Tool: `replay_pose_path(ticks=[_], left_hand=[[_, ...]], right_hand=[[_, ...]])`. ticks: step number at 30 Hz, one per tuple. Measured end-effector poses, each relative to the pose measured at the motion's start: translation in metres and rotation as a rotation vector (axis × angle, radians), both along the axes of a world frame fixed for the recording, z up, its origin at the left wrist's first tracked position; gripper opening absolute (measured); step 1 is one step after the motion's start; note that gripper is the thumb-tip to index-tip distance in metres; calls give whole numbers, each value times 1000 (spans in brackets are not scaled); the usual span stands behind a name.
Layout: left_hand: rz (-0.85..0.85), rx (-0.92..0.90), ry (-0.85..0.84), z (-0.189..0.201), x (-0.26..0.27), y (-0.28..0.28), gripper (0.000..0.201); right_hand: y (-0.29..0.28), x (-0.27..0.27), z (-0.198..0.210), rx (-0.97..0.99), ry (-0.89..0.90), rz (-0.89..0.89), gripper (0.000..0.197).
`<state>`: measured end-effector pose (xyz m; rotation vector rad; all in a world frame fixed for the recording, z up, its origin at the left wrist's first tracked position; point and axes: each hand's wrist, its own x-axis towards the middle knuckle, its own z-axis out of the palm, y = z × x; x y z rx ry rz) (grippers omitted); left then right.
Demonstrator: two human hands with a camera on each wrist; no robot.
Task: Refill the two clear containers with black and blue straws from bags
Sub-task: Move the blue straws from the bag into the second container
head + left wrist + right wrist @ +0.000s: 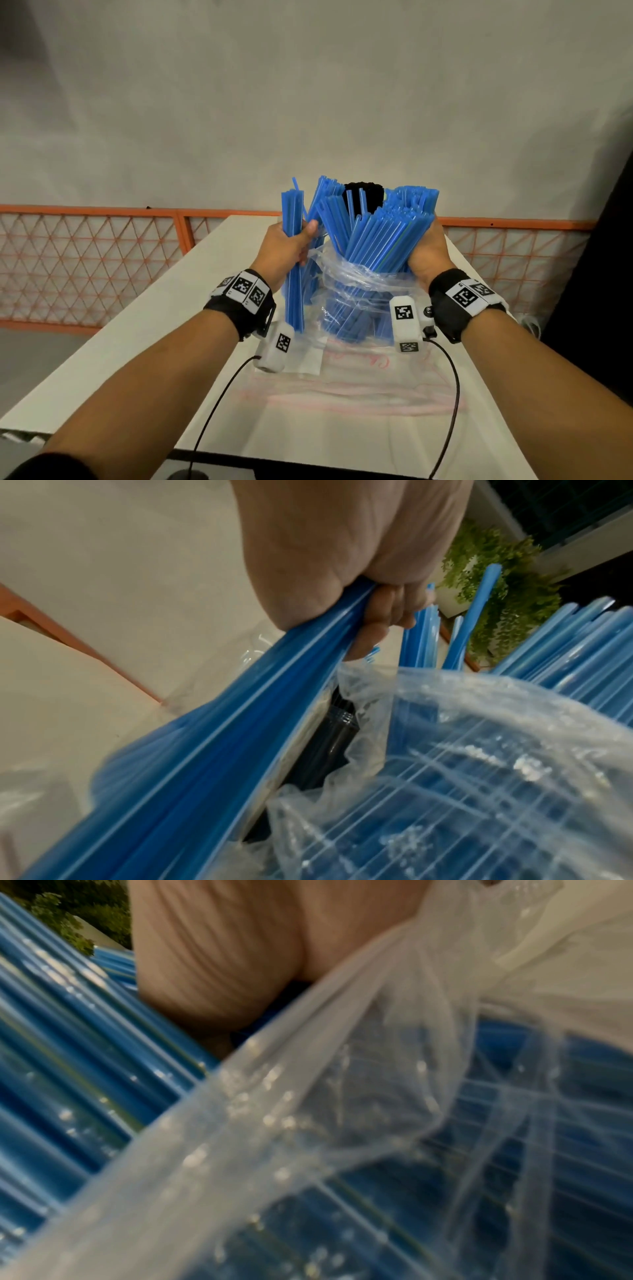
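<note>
My left hand (301,240) grips a small bundle of blue straws (294,274), held upright just left of the bag; in the left wrist view the fingers (377,620) curl round that bundle (240,723). A crumpled clear bag (356,277) stands on the table, and a large bunch of blue straws (383,233) fans out of its mouth. My right hand (428,246) clasps this bunch from the right, its fingers hidden behind the straws. The right wrist view shows the palm (222,961) against straws and bag film (308,1096). Black straws (363,195) stand behind the bunch. The clear containers are hidden.
A flat clear bag with pink print (342,387) lies on the white table (171,325) in front of the standing bag. An orange mesh fence (102,257) runs behind the table, below a grey wall. Cables hang from both wrist cameras.
</note>
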<state>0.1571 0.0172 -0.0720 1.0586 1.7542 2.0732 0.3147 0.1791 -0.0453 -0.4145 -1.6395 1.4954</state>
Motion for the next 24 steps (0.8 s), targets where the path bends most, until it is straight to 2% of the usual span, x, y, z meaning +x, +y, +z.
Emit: replay_pose_path(ticks=[5,9,14,24], left_hand=[[-1,-5,-54,-14,-7,0,49],[-14,-7,-92,-25,-11,-2,54],[-2,-19,-138,-38,-12,-1,54],[-16,-95,-160,-43,-7,5,41]], right_hand=[[5,-4,-3,-7,-4,1,28],[8,-4,-4,19,2,10,27],[8,-6,-4,5,16,18,29],[5,-5,-1,-22,1,-2,29]])
